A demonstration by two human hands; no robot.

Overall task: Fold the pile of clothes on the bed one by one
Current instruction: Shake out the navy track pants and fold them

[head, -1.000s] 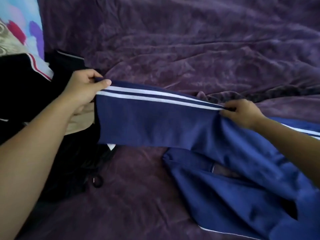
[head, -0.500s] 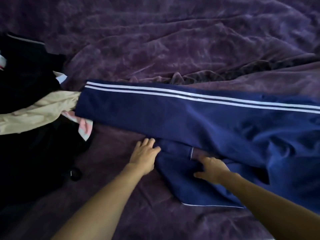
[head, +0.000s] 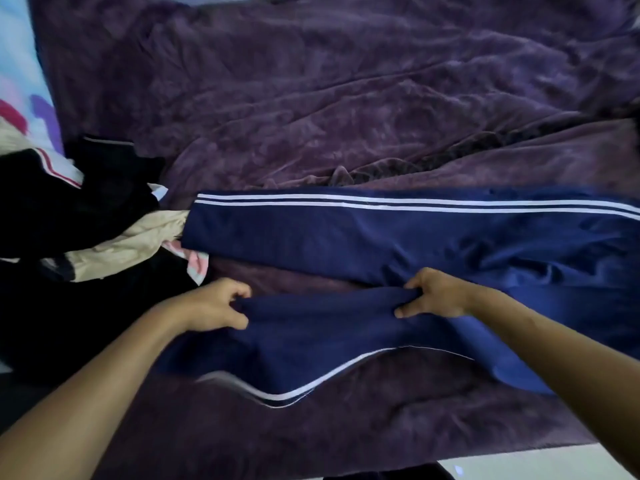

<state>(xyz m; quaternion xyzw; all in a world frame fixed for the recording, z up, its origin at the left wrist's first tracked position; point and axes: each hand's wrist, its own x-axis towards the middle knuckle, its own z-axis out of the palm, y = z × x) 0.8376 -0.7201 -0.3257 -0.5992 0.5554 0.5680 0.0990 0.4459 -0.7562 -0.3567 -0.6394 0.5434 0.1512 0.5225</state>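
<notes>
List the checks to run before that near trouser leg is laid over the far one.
1. Left hand grips the near leg at its upper edge: ok.
2. Right hand grips the same edge: ok.
3. Far leg lies flat, white stripes straight: ok.
4. Near leg smooth: not ok, its striped lower edge sags in a wave.
5. Far leg's cuff clear of the pile: not ok, it meets the beige garment.
6. Waistband lined up: cannot tell, it is out of frame on the right.
</notes>
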